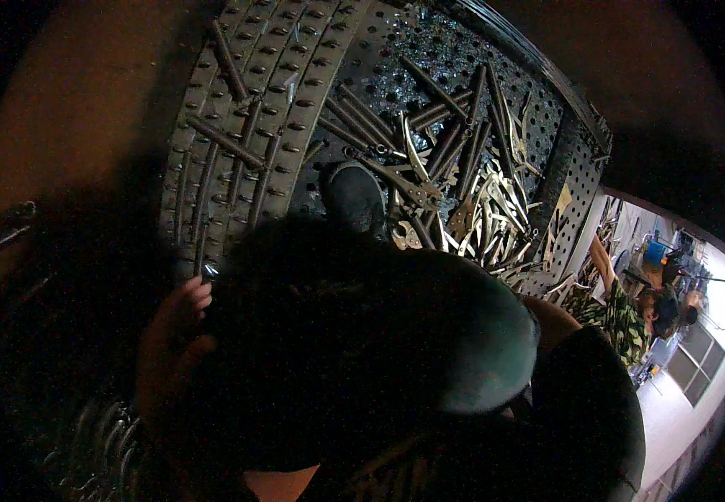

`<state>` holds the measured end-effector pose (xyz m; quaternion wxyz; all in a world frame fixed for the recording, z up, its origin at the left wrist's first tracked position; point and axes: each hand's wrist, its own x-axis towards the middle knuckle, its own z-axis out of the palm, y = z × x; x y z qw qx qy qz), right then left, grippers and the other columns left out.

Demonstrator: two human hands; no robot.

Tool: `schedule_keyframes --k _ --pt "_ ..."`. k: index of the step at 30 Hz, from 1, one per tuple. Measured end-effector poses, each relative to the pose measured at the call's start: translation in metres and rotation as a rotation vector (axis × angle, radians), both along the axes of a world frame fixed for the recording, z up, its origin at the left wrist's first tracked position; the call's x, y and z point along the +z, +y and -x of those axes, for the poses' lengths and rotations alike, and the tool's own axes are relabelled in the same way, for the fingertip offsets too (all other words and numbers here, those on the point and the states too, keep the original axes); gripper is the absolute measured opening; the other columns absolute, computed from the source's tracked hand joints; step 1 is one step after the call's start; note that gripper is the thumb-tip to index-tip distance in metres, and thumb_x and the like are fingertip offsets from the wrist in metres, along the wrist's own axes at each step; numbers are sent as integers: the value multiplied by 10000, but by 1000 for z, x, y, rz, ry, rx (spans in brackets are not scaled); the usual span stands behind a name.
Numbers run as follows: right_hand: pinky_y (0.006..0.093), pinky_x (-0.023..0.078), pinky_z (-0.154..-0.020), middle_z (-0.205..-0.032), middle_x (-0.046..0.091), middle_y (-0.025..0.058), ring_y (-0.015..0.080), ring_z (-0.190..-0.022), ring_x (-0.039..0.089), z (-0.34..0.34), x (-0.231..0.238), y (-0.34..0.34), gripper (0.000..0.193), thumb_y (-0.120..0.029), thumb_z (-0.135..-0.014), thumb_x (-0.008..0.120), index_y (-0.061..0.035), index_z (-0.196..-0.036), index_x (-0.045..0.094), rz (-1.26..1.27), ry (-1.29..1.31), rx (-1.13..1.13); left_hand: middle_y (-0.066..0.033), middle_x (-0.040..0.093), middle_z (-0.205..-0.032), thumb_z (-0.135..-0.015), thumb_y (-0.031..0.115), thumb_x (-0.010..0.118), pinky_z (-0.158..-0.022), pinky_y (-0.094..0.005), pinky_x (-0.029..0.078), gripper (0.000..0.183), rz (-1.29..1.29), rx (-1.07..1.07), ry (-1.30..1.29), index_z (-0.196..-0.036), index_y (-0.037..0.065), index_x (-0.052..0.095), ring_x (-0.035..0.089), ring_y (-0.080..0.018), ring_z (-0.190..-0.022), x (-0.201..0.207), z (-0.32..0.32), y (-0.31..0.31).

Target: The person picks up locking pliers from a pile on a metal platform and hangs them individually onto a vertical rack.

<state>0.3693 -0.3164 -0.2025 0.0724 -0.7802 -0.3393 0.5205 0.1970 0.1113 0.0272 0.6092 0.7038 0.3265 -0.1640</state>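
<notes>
My left hand (pixel 185 309) is at the lower left with its fingers curled, in deep shadow. Its fingertips meet the lower end of a long dark rod (pixel 203 226), beside a small shiny tip; what the fingers close around is hidden. Above lies a studded metal plate (pixel 316 67) with several similar dark rods (pixel 230 63) scattered over it. My right hand is out of sight. A heap of steel plier parts (pixel 496 205) lies beyond my knee, with more dark rods (pixel 365 117) around it, some ending in small rings.
My dark shoe (pixel 354 194) rests on the perforated, oily metal floor (pixel 379 38). My greenish knee (pixel 492 360) covers the middle. At right, beyond a raised metal edge (pixel 538 58), a person in a camouflage shirt (pixel 626 322) has an arm raised near a white wall with a window (pixel 696 361).
</notes>
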Motion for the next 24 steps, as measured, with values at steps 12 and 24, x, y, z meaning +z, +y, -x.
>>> schedule_keyframes --k 12,24 --pt "514 519 -819 -1033 640 245 441 -953 629 -94 -26 27 367 -231 -844 685 -4 -1121 606 -259 -283 27 -148 535 -1456 -891 132 735 -1132 -400 389 598 -192 -71 -198 -1428 17 497 516 -244 -1337 21 20 -40" --pt "557 507 -808 -1130 598 283 478 -992 596 -118 -84 22 347 -182 -906 593 4 -1196 555 -246 -507 -320 -211 581 -1384 -935 267 727 -1090 -438 446 701 -77 123 -141 -1495 13 390 557 -315 -1292 -14 54 -79"
